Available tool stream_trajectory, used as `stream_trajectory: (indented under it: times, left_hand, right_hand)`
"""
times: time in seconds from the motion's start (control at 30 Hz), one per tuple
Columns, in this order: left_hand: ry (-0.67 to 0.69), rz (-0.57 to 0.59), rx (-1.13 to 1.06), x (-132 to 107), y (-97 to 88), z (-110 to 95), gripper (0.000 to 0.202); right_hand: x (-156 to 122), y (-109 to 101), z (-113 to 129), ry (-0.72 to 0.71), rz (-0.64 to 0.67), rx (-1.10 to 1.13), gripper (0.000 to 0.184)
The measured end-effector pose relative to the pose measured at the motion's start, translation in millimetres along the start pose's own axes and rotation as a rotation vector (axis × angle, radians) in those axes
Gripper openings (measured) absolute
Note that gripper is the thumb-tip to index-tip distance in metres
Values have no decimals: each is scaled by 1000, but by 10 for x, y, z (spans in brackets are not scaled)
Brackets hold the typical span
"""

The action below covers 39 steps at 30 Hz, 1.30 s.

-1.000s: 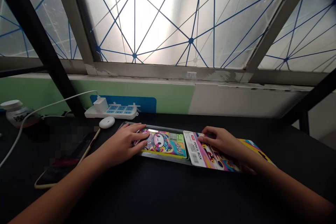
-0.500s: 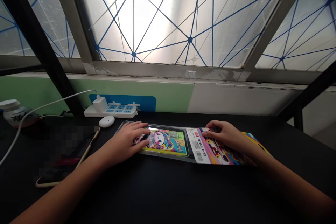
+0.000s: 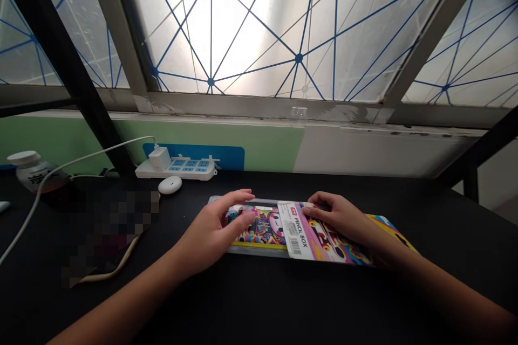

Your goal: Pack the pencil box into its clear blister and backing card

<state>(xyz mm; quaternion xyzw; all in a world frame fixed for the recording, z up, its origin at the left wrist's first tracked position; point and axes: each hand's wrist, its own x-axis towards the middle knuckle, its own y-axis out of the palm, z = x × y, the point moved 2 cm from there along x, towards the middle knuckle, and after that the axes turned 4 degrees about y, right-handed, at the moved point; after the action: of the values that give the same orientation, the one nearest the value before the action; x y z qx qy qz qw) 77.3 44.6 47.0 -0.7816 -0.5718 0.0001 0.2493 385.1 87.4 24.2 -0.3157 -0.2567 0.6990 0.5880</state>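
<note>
A clear plastic pencil box point(image 3: 263, 229) with a colourful cartoon insert lies flat on the black table point(image 3: 283, 302). My left hand point(image 3: 216, 232) grips its left end, fingers over the top edge and thumb across the front. Its right end sits inside a printed card sleeve point(image 3: 303, 232) labelled PENCIL BOX, which hides the rest of the box. My right hand point(image 3: 340, 215) rests on that sleeve with the fingers curled over its upper edge. The two hands are close together, with the sleeve's open end between them.
Behind the hands stand a white earbud case point(image 3: 170, 185) and a power strip point(image 3: 176, 170) with a charger point(image 3: 159, 159). A white cable point(image 3: 81, 160) runs left towards a bottle point(image 3: 36, 171). A pixelated patch point(image 3: 109, 232) covers the table's left part. A window lies beyond the table.
The sleeve now covers more of the box, hiding the SPORT label. My left hand has moved up and to the right, and the box has shifted right with it. The view has tilted slightly.
</note>
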Motion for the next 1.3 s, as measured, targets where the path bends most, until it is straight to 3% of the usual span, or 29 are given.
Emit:
stream_trajectory:
  times: [0.13,0.2,0.3,0.43,0.57,0.7,0.87,1.0,1.17,1.3]
  left_hand:
    - [42,-304,-237,58,-149,84,32]
    - [33,-393,-276,91,-196,183,35]
    - [-28,-410,-310,118,-193,324,48]
    - [-34,-397,-283,119,-147,376,57]
    - [-31,-408,-415,117,-144,358,57]
    - [-22,-395,-427,117,-155,339,57]
    - [-28,-400,-337,125,-161,321,61]
    - [-45,-418,-376,138,-193,342,60]
    - [-157,-482,-393,144,-247,445,40]
    - [-305,-429,-437,132,-234,510,59]
  right_hand:
    - [-9,-148,-84,-28,104,-3,45]
    - [-13,-228,-140,-33,195,0,48]
    - [-3,-319,-196,-28,268,5,59]
    - [52,-314,-143,-63,242,-51,67]
    - [167,-135,129,-96,213,-127,73]
    - [343,168,609,-188,260,-165,83]
    - [516,593,1156,-286,319,-193,67]
    - [501,771,1376,-377,227,-259,63]
    - [306,575,1245,-422,31,-354,57]
    - [84,169,679,-313,-8,-297,53]
